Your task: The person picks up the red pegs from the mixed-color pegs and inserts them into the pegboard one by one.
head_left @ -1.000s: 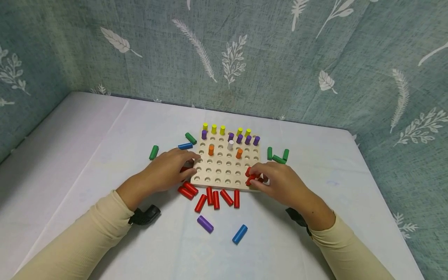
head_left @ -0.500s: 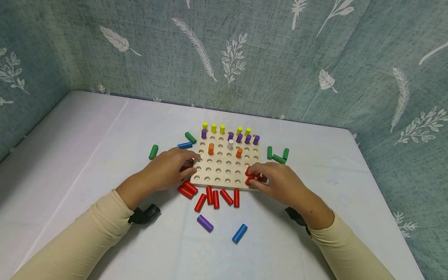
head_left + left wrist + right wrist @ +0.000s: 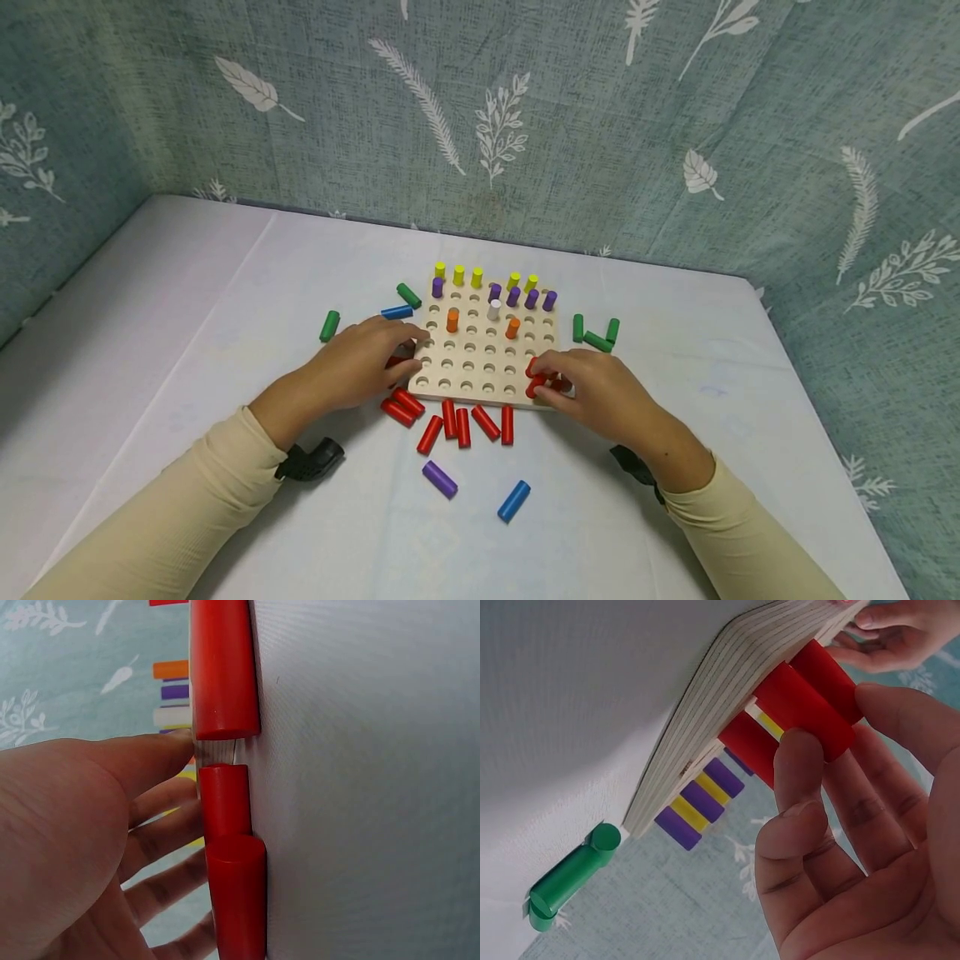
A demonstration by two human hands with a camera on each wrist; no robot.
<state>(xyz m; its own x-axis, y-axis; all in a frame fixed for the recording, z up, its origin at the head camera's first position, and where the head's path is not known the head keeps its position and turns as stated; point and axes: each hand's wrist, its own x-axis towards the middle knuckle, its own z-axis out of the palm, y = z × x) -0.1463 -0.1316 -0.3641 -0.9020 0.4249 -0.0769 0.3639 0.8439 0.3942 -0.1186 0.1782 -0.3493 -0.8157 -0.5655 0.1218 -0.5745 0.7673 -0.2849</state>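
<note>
A wooden pegboard with rows of holes lies mid-table. At its near right corner my right hand pinches a red peg between thumb and fingers. Two more red pegs stand close beside that peg in the right wrist view, all upright in or at the board. My left hand rests against the board's left edge, its fingers loosely extended and gripping no peg. In the left wrist view, red pegs lie on the cloth along the board's edge, below the left hand's thumb.
Several loose red pegs lie before the board, with a purple peg and a blue peg nearer. Green pegs lie to the right, others left. Yellow pegs, purple, orange pegs and a white peg stand in the board.
Almost nothing moves. My right hand stays on the red peg at the near right corner, and the left hand keeps its place at the board's edge.
</note>
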